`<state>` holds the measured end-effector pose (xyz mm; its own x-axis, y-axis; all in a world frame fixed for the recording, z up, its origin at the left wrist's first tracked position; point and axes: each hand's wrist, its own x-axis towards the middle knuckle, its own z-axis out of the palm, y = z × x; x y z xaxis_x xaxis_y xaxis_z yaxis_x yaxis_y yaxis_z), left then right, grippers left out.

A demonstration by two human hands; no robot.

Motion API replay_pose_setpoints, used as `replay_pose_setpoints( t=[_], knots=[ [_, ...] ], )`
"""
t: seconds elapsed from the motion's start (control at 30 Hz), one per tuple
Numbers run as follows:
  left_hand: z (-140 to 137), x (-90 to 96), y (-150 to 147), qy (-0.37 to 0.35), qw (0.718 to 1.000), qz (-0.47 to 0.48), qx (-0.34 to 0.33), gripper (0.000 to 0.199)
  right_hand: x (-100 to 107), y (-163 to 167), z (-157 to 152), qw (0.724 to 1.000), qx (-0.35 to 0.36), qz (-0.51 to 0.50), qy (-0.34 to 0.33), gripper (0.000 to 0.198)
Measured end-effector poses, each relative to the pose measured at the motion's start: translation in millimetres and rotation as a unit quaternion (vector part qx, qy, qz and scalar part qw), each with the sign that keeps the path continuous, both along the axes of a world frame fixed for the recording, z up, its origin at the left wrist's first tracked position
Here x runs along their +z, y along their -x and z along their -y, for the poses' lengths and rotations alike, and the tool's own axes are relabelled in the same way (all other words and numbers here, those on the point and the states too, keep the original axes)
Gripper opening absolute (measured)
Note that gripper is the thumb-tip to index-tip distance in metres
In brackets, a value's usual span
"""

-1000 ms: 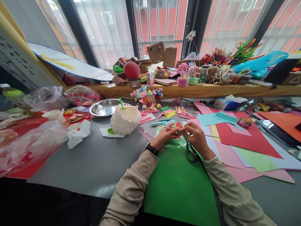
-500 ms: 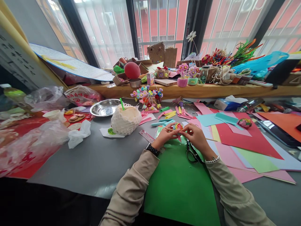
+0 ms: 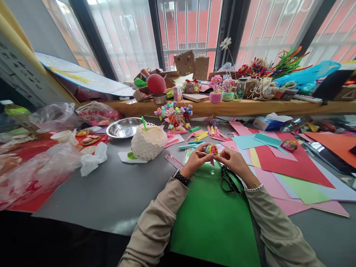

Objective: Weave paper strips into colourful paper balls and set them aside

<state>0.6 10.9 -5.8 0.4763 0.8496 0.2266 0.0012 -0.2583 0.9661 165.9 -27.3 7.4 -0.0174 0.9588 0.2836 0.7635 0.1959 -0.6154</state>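
Observation:
My left hand point(image 3: 198, 158) is closed, index finger and thumb about a small multicoloured paper ball point(image 3: 212, 149). A thin wooden stick point(image 3: 251, 165) runs under the ball and across both hands. My right hand point(image 3: 236, 162) is closed in a pinch on the stick, just right of the ball. Below the fingers a small pink paper strip point(image 3: 213, 162) points down; which fingers touch it I cannot tell. Under the hands lies a green sheet point(image 3: 213, 218), with black-handled scissors point(image 3: 229, 181) beneath my right wrist.
Folded paper strips point(image 3: 198, 136) lie beyond my hands, and a pink ruler point(image 3: 174, 161) is to the left. A netted white fruit point(image 3: 148, 141) with a green straw stands near a metal plate point(image 3: 125, 128). Coloured sheets point(image 3: 292, 163) and another paper ball point(image 3: 289, 145) are at right.
My right hand has shifted slightly right and down, away from my left fingers. More of the paper ball and the scissors' handles now shows. The left hand has barely moved.

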Motion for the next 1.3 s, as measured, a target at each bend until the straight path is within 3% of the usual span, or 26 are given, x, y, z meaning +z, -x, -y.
replay_pose_setpoints(
  t=[0.23,0.43,0.73,1.3],
  knots=[
    [-1,-6.2,2,-0.03,0.998,0.014,-0.062,0.068,4,-1,1,0.999,0.012,-0.006,-0.031,0.044],
    [-3,-11.2,-2,-0.05,0.997,0.023,-0.048,0.065,2,2,2,0.998,0.012,-0.002,-0.061,0.039],
    [0,-7.1,-2,-0.064,0.997,0.021,-0.028,0.057,2,2,1,0.999,0.044,-0.004,-0.03,0.037],
    [-1,-8.9,-3,-0.061,0.996,0.028,-0.051,0.057,2,4,2,0.998,0.032,0.01,-0.056,0.041]
  ],
)
